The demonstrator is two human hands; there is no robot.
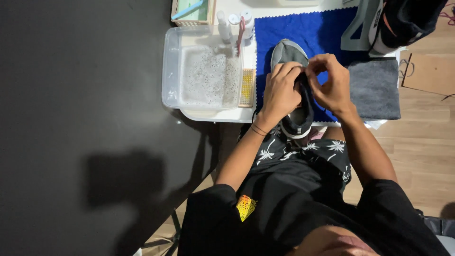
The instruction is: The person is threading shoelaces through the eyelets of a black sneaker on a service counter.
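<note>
Both hands meet over a grey shoe (290,54) lying on a blue cloth (322,28) at the surface's near edge: the left hand (280,92) clenched on its upper, the right hand (332,85) pinching something small at the tongue, likely a lace. The heel overhangs the edge at 6 o'clock, so a hard tug could tip the shoe into the lap. The tub (204,71) of foamy water at 9 o'clock sits near the left hand; a jerk could slosh it.

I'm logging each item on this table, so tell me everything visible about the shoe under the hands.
The shoe is a grey sneaker with a darker inside and a pale sole edge at the heel. It lies on the blue cloth, toe pointing away from the person, heel over the table's near edge. The left hand and right hand both grip its middle, hiding the lace area.
</note>
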